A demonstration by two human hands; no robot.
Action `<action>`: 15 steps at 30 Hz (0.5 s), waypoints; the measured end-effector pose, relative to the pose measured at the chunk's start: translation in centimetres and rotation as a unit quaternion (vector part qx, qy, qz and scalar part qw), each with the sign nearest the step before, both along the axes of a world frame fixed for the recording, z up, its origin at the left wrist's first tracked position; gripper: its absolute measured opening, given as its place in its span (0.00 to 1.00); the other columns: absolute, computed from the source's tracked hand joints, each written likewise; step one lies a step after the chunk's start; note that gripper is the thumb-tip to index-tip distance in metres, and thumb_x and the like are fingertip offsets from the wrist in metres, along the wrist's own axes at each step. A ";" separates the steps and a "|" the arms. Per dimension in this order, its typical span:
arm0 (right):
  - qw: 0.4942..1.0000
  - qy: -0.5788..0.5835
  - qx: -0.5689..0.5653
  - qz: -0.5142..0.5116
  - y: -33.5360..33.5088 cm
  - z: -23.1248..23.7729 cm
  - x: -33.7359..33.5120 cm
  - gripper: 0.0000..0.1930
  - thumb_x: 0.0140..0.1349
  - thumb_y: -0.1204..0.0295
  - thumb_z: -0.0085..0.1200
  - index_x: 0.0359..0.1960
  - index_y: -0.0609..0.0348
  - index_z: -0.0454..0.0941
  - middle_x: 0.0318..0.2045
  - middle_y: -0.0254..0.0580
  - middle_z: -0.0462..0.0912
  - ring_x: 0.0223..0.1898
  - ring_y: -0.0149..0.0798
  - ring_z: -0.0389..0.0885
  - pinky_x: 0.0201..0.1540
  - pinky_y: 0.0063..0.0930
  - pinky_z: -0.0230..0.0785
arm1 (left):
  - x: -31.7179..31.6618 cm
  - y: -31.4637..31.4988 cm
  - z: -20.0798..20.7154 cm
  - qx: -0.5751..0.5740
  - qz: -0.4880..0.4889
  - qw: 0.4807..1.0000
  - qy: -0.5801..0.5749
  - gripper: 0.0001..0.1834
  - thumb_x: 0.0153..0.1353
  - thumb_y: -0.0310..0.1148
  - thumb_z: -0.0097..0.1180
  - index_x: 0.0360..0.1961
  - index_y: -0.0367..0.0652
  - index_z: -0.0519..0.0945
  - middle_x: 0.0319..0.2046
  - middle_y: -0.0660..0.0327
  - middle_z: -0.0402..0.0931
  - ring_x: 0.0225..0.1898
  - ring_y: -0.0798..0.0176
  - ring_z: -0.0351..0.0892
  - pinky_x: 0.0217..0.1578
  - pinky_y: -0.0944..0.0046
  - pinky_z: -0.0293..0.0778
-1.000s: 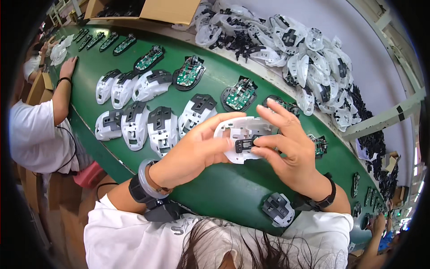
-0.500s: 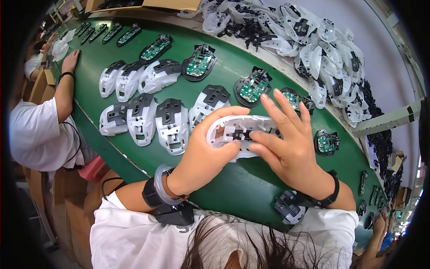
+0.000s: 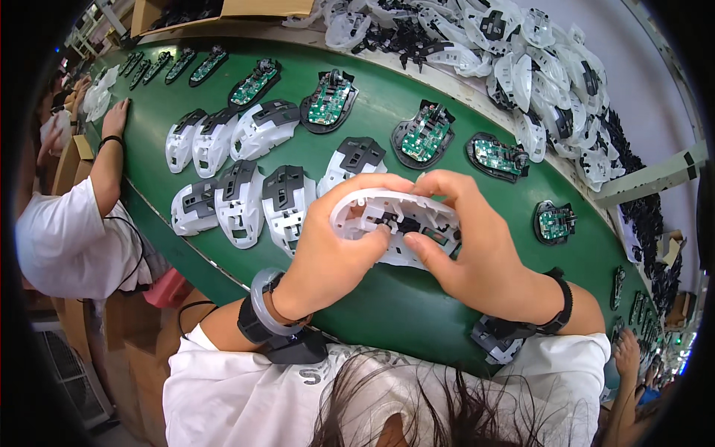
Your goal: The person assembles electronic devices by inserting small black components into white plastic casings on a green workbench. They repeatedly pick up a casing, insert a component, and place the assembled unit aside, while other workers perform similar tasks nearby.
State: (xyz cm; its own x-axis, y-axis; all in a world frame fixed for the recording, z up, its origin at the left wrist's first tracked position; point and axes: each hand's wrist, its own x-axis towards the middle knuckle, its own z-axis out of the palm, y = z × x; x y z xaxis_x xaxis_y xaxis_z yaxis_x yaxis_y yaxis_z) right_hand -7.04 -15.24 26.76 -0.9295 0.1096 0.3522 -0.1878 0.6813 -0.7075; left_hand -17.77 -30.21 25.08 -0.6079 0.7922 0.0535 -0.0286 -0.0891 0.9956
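Between my two hands is a white computer mouse top shell (image 3: 395, 252), its hollow inner side turned toward me. My left hand (image 3: 339, 242) grips its left end, the thumb pressing beside a small black part (image 3: 401, 223) inside the shell. At the right end, my right hand (image 3: 480, 246) holds the shell with fingers over the far rim and the thumb on the inside. Just beyond my left hand lies a white and grey mouse shell (image 3: 351, 160). Past my right hand sits a mouse base with a green circuit board (image 3: 424, 134).
More white and grey mouse shells (image 3: 240, 200) lie in rows on the green table (image 3: 179, 93). Mouse bases with circuit boards (image 3: 328, 104) line its far side. A heap of white shells (image 3: 536, 71) is at the back right. Another person's arm (image 3: 109, 160) rests at the left edge.
My right hand's raised, spread fingers have come down and curled over the shell's far rim. Its thumb now presses inside, and the shell is tilted slightly differently.
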 end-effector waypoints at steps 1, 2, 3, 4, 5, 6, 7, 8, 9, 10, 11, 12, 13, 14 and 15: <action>1.000 0.023 0.020 -0.005 -0.3 -0.4 0.1 0.27 0.52 0.79 0.61 0.53 0.63 0.64 0.42 0.46 0.76 0.38 0.42 0.79 0.42 0.28 0.72 | 0.0 -0.2 -0.1 0.001 -0.005 1.000 0.008 0.25 0.48 0.14 0.46 0.50 0.37 0.72 0.44 0.60 0.74 0.44 0.71 0.74 0.43 0.71 0.71; 0.999 0.043 0.007 0.006 -0.3 -0.8 0.2 0.26 0.54 0.79 0.57 0.54 0.62 0.61 0.41 0.53 0.74 0.43 0.53 0.77 0.40 0.38 0.72 | 0.0 -0.4 0.1 -0.013 -0.001 1.000 -0.011 0.25 0.48 0.14 0.46 0.51 0.37 0.72 0.45 0.60 0.74 0.44 0.70 0.74 0.43 0.71 0.71; 1.000 0.019 -0.008 -0.001 -0.4 -0.8 0.3 0.26 0.54 0.79 0.57 0.53 0.62 0.61 0.40 0.54 0.75 0.42 0.53 0.78 0.39 0.38 0.72 | 0.1 -0.5 0.3 -0.024 0.004 0.999 -0.029 0.25 0.48 0.14 0.47 0.51 0.37 0.71 0.46 0.60 0.74 0.44 0.70 0.75 0.43 0.70 0.72; 1.000 -0.005 -0.023 -0.008 -0.4 -0.8 0.5 0.25 0.54 0.79 0.58 0.53 0.62 0.61 0.40 0.54 0.75 0.41 0.54 0.78 0.38 0.39 0.72 | 0.2 -0.6 0.4 -0.036 0.009 0.998 -0.047 0.25 0.49 0.15 0.47 0.51 0.38 0.71 0.47 0.59 0.74 0.44 0.69 0.75 0.43 0.70 0.72; 0.999 -0.028 -0.039 -0.017 -0.5 -0.7 0.8 0.25 0.55 0.78 0.58 0.53 0.63 0.61 0.39 0.55 0.75 0.39 0.54 0.79 0.38 0.39 0.73 | 0.4 -0.6 0.3 -0.003 0.028 0.999 -0.042 0.26 0.48 0.16 0.49 0.52 0.39 0.70 0.46 0.58 0.73 0.43 0.69 0.75 0.41 0.72 0.72; 0.997 -0.047 -0.059 -0.025 -0.5 -0.4 0.9 0.24 0.55 0.77 0.57 0.52 0.63 0.61 0.39 0.55 0.76 0.38 0.54 0.79 0.37 0.39 0.73 | 0.8 -0.2 0.2 0.031 0.048 0.998 -0.035 0.27 0.48 0.17 0.50 0.53 0.40 0.69 0.46 0.57 0.73 0.42 0.70 0.75 0.40 0.73 0.72; 0.994 -0.066 -0.080 -0.036 -0.4 -0.1 1.1 0.24 0.56 0.76 0.57 0.52 0.63 0.61 0.39 0.56 0.76 0.37 0.54 0.80 0.36 0.39 0.73 | 1.0 0.2 0.1 0.064 0.065 0.995 -0.028 0.28 0.48 0.18 0.52 0.54 0.41 0.68 0.45 0.57 0.72 0.41 0.70 0.75 0.38 0.74 0.72; 0.990 -0.084 -0.101 -0.048 -0.4 0.1 1.3 0.23 0.57 0.75 0.57 0.52 0.63 0.61 0.39 0.56 0.76 0.36 0.54 0.80 0.35 0.39 0.73 | 0.8 0.2 0.2 0.052 0.069 0.996 0.015 0.27 0.48 0.19 0.54 0.54 0.40 0.67 0.47 0.57 0.71 0.44 0.69 0.74 0.42 0.71 0.72; 0.986 -0.117 -0.114 -0.037 -0.1 0.3 1.4 0.23 0.58 0.73 0.57 0.52 0.62 0.61 0.39 0.56 0.76 0.36 0.54 0.80 0.36 0.39 0.73 | 0.6 0.3 0.3 0.021 0.052 0.998 0.030 0.27 0.49 0.19 0.54 0.53 0.40 0.67 0.46 0.58 0.71 0.43 0.69 0.75 0.42 0.70 0.73; 0.981 -0.150 -0.115 -0.048 0.4 1.1 1.7 0.23 0.58 0.71 0.57 0.52 0.62 0.62 0.39 0.56 0.76 0.37 0.54 0.80 0.36 0.39 0.72 | 0.4 0.7 0.3 0.008 0.015 0.999 0.042 0.26 0.49 0.19 0.53 0.53 0.39 0.68 0.44 0.60 0.72 0.43 0.68 0.75 0.42 0.69 0.73; 0.973 -0.184 -0.119 -0.064 0.9 1.8 2.3 0.23 0.59 0.69 0.56 0.52 0.62 0.62 0.39 0.56 0.76 0.38 0.53 0.79 0.37 0.40 0.72 | 0.3 1.2 0.2 -0.006 -0.025 0.998 0.054 0.25 0.49 0.18 0.53 0.52 0.39 0.68 0.42 0.61 0.72 0.43 0.68 0.75 0.42 0.68 0.74; 0.990 -0.104 -0.076 -0.056 1.5 1.2 3.3 0.23 0.59 0.67 0.57 0.52 0.61 0.64 0.39 0.54 0.77 0.39 0.52 0.79 0.38 0.40 0.72 | 0.5 1.8 0.0 -0.007 -0.042 0.999 -0.029 0.25 0.49 0.19 0.55 0.51 0.39 0.68 0.42 0.62 0.72 0.43 0.68 0.75 0.43 0.68 0.73; 0.999 -0.021 -0.030 -0.022 2.1 0.8 4.2 0.23 0.59 0.66 0.57 0.52 0.61 0.65 0.38 0.53 0.77 0.40 0.51 0.79 0.40 0.40 0.71 | 0.8 0.9 0.3 -0.022 -0.042 0.994 -0.101 0.24 0.48 0.20 0.56 0.50 0.39 0.69 0.41 0.62 0.73 0.43 0.69 0.74 0.44 0.68 0.72; 0.999 0.008 0.013 -0.051 3.3 1.9 5.8 0.21 0.56 0.65 0.60 0.49 0.61 0.70 0.39 0.51 0.78 0.42 0.49 0.78 0.43 0.40 0.70 | 0.7 0.6 -0.4 -0.020 -0.033 0.993 -0.109 0.24 0.47 0.21 0.56 0.49 0.39 0.70 0.40 0.63 0.73 0.41 0.69 0.74 0.43 0.69 0.72; 0.984 0.105 0.090 -0.114 5.2 3.4 7.5 0.17 0.56 0.67 0.60 0.45 0.61 0.74 0.38 0.48 0.79 0.39 0.46 0.79 0.43 0.35 0.71 | 0.6 0.1 -0.8 -0.024 -0.012 0.993 -0.116 0.25 0.46 0.21 0.57 0.49 0.39 0.70 0.39 0.64 0.73 0.40 0.70 0.73 0.43 0.69 0.71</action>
